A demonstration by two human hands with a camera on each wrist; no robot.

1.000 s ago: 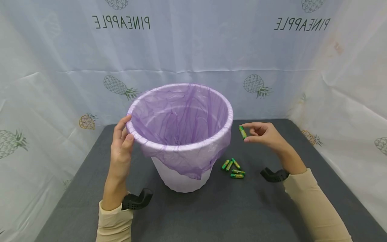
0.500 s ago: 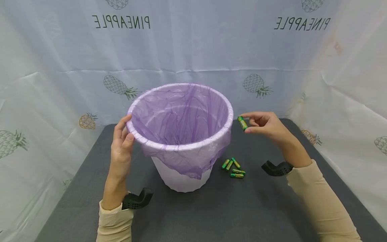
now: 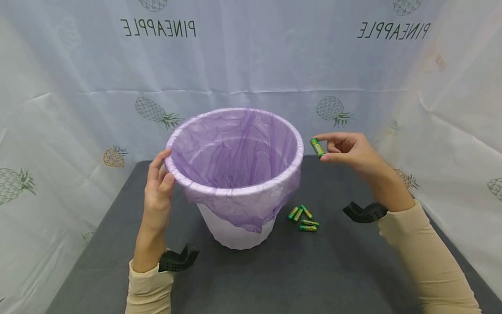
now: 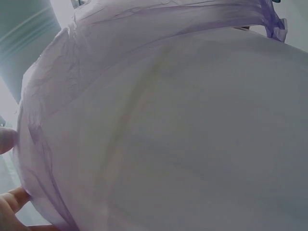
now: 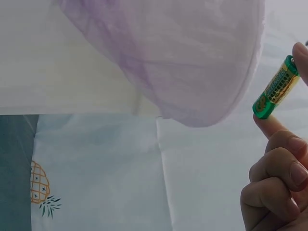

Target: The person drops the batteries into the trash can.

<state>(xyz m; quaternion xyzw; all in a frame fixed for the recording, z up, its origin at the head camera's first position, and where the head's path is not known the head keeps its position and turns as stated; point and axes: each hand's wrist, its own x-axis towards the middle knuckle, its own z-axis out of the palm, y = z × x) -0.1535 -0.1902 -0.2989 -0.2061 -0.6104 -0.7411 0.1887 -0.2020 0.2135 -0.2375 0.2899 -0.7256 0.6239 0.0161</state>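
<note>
A white waste bin [image 3: 235, 226] stands on the dark table, lined with a purple bin bag [image 3: 243, 161] folded over its rim. At the bin's left side my left hand [image 3: 157, 192] holds the rim, its thumb and bent fingers against the bag-covered edge. My right hand [image 3: 349, 148] pinches a green and gold battery [image 3: 317, 148] between thumb and index finger, in the air just right of the rim. Both ends of this battery [image 5: 275, 89] are held in the right wrist view, with the other fingers curled. Several similar batteries [image 3: 303, 219] lie on the table below.
The dark table [image 3: 251, 283] runs back to a pale curtain [image 3: 251, 56] printed with pineapples. More curtain hangs at both sides. A black camera mount sits on each wrist, the right mount [image 3: 364, 212] above the table.
My right hand has risen with the battery, away from the table to about the height of the bin's rim. My left hand and the loose batteries have stayed in place.
</note>
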